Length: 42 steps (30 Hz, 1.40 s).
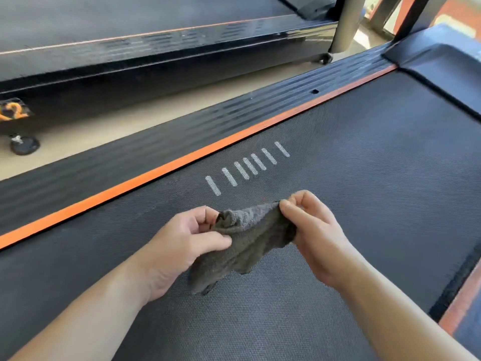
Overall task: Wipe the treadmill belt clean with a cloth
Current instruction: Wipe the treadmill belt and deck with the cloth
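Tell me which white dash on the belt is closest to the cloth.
The leftmost dash of the row. Its lower end lies just beyond the cloth, near the corner the left hand pinches. The other dashes step away up and to the right.

We read the treadmill belt as the carrier: dark, fine-textured, ending at the black motor cover at its far end. A row of white dashes is printed on it near the left edge. An orange strip borders that edge, with the ribbed side rail just outside. We can't tell whether the cloth touches the belt at its low corner. The beige floor beyond the rail carries a second treadmill on its wheel.
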Each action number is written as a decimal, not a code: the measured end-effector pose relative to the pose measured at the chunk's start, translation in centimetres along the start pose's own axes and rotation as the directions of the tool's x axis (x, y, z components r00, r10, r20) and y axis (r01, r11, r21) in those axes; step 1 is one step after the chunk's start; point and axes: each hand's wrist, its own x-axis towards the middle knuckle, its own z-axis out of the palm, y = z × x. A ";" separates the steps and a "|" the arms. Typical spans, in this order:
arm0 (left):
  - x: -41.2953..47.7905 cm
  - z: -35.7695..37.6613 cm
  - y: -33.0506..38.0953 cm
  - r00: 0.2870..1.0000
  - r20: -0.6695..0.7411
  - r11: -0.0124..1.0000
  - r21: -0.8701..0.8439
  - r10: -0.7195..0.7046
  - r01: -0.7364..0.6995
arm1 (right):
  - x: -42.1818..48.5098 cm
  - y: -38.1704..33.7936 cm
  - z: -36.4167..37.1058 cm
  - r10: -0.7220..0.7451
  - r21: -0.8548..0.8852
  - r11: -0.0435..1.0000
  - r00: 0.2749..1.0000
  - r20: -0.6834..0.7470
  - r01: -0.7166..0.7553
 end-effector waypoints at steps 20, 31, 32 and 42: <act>-1.9 -11.2 -11.1 0.792 -0.414 0.382 0.890 0.448 0.249 | 7.3 10.8 8.6 -0.097 -0.807 -0.083 0.802 0.590 0.584; -4.1 -13.9 -15.0 0.804 -0.469 0.219 0.883 0.365 0.415 | 10.4 9.3 12.5 -0.198 -0.904 0.047 0.891 0.409 0.425; -4.1 -13.9 -15.0 0.802 -0.468 0.228 0.883 0.371 0.409 | 8.8 10.5 13.6 -0.182 -0.841 0.005 0.828 0.531 0.541; -4.0 -14.1 -15.2 0.791 -0.461 0.234 0.887 0.403 0.398 | 16.7 3.8 4.3 -0.139 -0.836 -0.440 0.895 0.424 0.328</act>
